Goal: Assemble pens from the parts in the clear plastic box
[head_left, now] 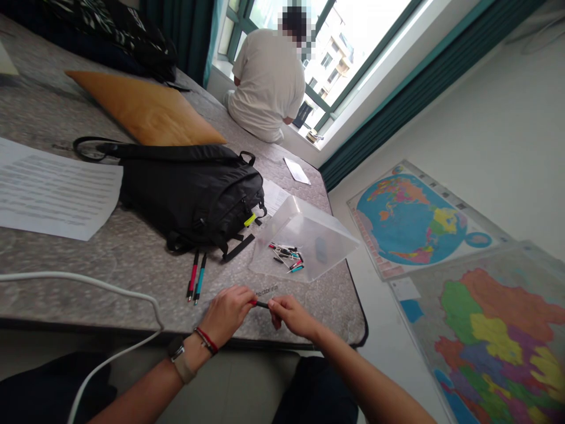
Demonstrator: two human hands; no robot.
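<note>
Above the mattress's near edge, a red and black pen (262,304) is held between my two hands. My left hand (228,309) pinches its red end, and my right hand (289,315) grips the black end. Left of my hands, a red pen (192,277) and a blue pen (200,280) lie side by side on the mattress (145,265). Just beyond my right hand sits a clear plastic box (329,229) on its side. Several small pen parts (289,254) in black, red, white and blue lie in it.
A black backpack (189,188) rests behind the two pens, with a brown envelope (150,109) past it. A printed sheet (48,188) lies at left. A white cable (110,282) crosses the near left edge. One person (269,76) sits by the window, back turned.
</note>
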